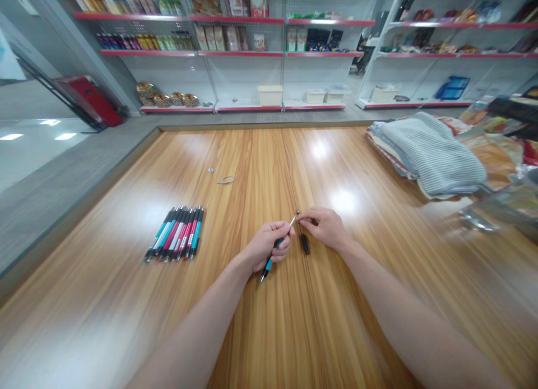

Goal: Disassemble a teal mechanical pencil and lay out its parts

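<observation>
Wood-grain laminate table (235, 333), head view, the only view.

**Hands**
- Left hand (269, 246) is closed in a fist-like grip round the barrel of a teal-and-black plastic pen (269, 261).
- The pen's dark writing end points toward 7 o'clock and its pale upper end toward 1 o'clock.
- Judgement: the mid-barrel grip steadies the pen and leaves the upper end free.
- Right hand (325, 227) has thumb and forefinger pinched together on that pale end, the other fingers curled.
- Whether a small loose part sits in the pinch is too small to tell.
- Both hands hover just above the table, near its centre seam.

**Near the hands**
- A short black plastic piece (305, 244) lies on the table below the right hand, just beside the seam. It touches neither hand, likely set there to stay within reach.

**Further off**
- At 9 o'clock of the hands is a row of teal, red and black pens (174, 234), side by side and touching, ends aligned. Judgement: they were laid out as a tidy batch.
- At 11 o'clock are a thin pale loop (226, 180) and a tiny metal bit (210, 170), near each other.
- At 2 o'clock is a folded grey ribbed cloth (432, 151) on a stack of other textiles.

**Counts**
- Hands: 2.
- Pen in grip: 1.
- Black piece: 1.
- Loop: 1.
- Metal bit: 1.
- Row of pens: roughly ten; an exact count is not possible through the blur.
</observation>
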The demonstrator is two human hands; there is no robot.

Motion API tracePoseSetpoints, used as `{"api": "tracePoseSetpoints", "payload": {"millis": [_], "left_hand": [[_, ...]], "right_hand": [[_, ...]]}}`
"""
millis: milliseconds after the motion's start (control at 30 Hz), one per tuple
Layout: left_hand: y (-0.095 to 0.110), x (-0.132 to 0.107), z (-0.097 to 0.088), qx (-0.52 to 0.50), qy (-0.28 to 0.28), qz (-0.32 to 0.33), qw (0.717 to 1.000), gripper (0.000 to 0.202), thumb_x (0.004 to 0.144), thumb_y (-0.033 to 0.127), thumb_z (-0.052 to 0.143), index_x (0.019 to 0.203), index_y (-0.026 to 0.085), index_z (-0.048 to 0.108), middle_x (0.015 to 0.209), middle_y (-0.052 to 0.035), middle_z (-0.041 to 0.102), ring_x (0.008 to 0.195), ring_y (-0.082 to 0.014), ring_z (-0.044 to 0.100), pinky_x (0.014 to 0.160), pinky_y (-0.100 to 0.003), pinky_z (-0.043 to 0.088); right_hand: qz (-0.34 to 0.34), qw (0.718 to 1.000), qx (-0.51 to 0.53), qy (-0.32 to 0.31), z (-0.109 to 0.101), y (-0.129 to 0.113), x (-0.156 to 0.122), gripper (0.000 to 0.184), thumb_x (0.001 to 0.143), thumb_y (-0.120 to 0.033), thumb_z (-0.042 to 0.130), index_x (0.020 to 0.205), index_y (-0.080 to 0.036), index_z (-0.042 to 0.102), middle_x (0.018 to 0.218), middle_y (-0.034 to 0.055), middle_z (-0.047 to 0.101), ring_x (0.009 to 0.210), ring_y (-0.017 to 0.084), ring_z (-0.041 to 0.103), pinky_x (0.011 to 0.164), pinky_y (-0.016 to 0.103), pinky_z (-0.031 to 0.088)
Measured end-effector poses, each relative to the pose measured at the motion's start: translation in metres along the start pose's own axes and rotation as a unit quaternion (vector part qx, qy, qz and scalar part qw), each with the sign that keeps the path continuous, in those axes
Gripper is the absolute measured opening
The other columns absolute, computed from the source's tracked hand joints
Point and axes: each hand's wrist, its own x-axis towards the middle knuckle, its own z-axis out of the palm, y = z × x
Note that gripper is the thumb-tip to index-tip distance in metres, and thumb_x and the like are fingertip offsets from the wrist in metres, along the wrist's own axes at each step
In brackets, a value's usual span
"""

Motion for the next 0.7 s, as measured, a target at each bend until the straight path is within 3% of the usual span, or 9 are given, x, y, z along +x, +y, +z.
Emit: {"api": "tracePoseSetpoints", "payload": {"millis": [200,700], "left_hand": [[-0.0008,-0.0001,-0.0003,-0.003,-0.001,0.004,1.000,0.022,0.088,0.037,0.055,0.086,0.015,0.052,0.051,0.0065,0.038,0.037,-0.0033,0.022,0.032,-0.012,0.021],[-0.0002,-0.0006,-0.0007,-0.005,-0.001,0.000,1.000,0.020,0.089,0.036,0.053,0.086,0.015,0.052,0.052,0.0062,0.038,0.038,-0.0035,0.021,0.032,-0.012,0.020]], "right_hand": [[0.011,1.000,0.023,0.011,0.0008,0.0009,-0.0002,0.021,0.082,-0.023,0.059,0.100,-0.023,0.069,0.067,-0.0014,0.061,0.061,0.012,0.054,0.061,0.023,0.040],[0.008,1.000,-0.008,-0.010,-0.0014,-0.0022,0.0001,0.015,0.084,-0.029,0.061,0.094,-0.026,0.071,0.072,-0.0005,0.063,0.065,0.013,0.054,0.061,0.024,0.039]]}}
